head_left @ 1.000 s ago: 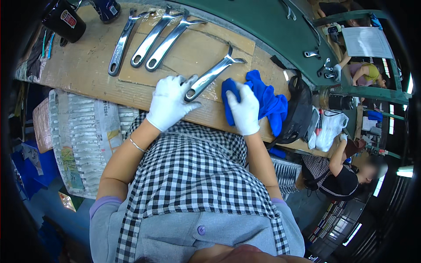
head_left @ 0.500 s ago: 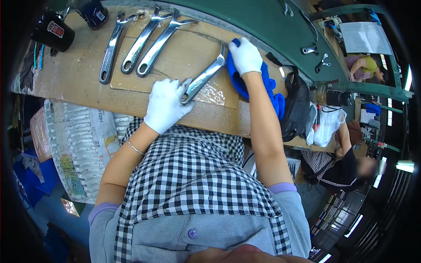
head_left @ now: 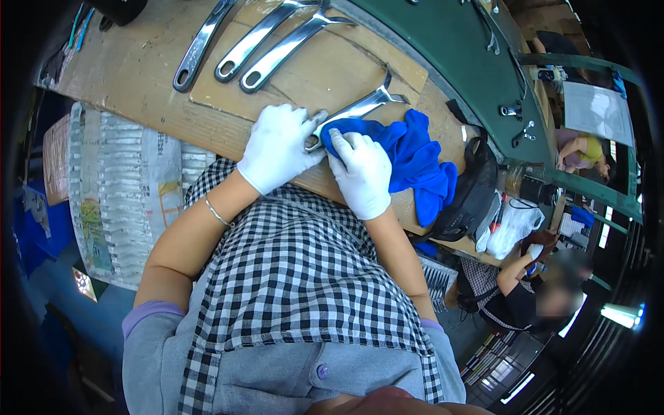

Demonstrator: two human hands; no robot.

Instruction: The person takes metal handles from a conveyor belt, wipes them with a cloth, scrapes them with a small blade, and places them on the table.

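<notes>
My left hand (head_left: 280, 146), in a white glove, grips the handle end of a shiny chrome wrench (head_left: 364, 105). The wrench's forked head points away to the far right, and its handle slants over the cardboard. A bunched blue cloth (head_left: 418, 155) covers part of the handle. My gloved right hand (head_left: 363, 169) is closed on this cloth, pressing it against the wrench close to my left fingers. Beyond my hands lie three similar wrenches: a left one (head_left: 199, 52), a middle one (head_left: 254, 43) and a right one (head_left: 287, 53), their holed handle ends toward me.
Brown cardboard (head_left: 138, 83) covers the bench. A black cup (head_left: 121, 8) stands at far left; a black bag (head_left: 472, 183) and a clear plastic bag (head_left: 515, 228) lie at right. Behind is a green surface (head_left: 443, 52) with small tools. A co-worker (head_left: 508, 283) sits at right.
My right hand has come down and left with the blue cloth, from the wrench's head to its handle end. The view has shifted, so the other wrenches appear higher.
</notes>
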